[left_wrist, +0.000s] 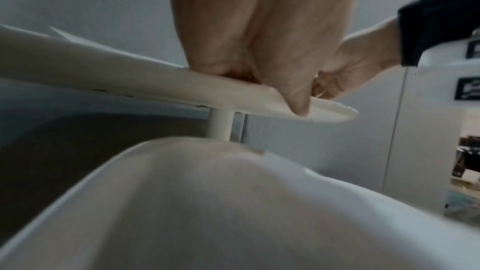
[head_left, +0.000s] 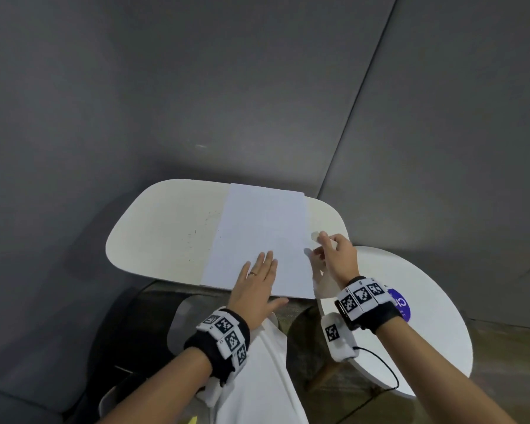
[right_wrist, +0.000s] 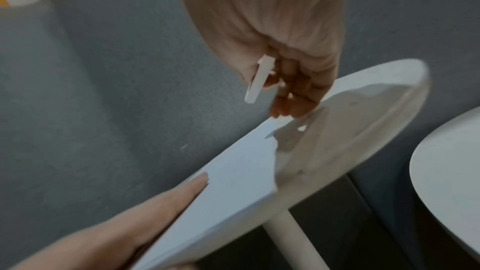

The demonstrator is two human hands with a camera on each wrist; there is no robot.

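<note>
Head view: a sheet of paper (head_left: 257,228) is laid on the oval table (head_left: 166,228), its long side running 12 to 6 o'clock. The left hand (head_left: 257,286) is pressed flat on the sheet's 6 o'clock end, fingers straight and together, nothing gripped. The right hand (head_left: 337,258) is held at the sheet's 3 o'clock edge. A small white piece (head_left: 315,236) is seen at its fingertips, but its shape is not resolved here.

Right wrist view: the piece is shown as a thin flat strip, pinched between thumb and forefinger. The other fingers are curled downward, tips at the sheet's edge; contact cannot be told.

Left wrist view: the table's underside and table leg (left_wrist: 221,124), unseen from above, are shown. The left thumb is laid over the near rim. The sheet is seen only edge-on. The lower half is filled by a white-clothed knee (left_wrist: 233,213), which hides the leg's base.

Surroundings: a round white table (head_left: 426,332) stands at 4 o'clock, just beside the oval table. Its blue sticker (head_left: 400,304) is partly covered by the right wristband (head_left: 363,296).
</note>
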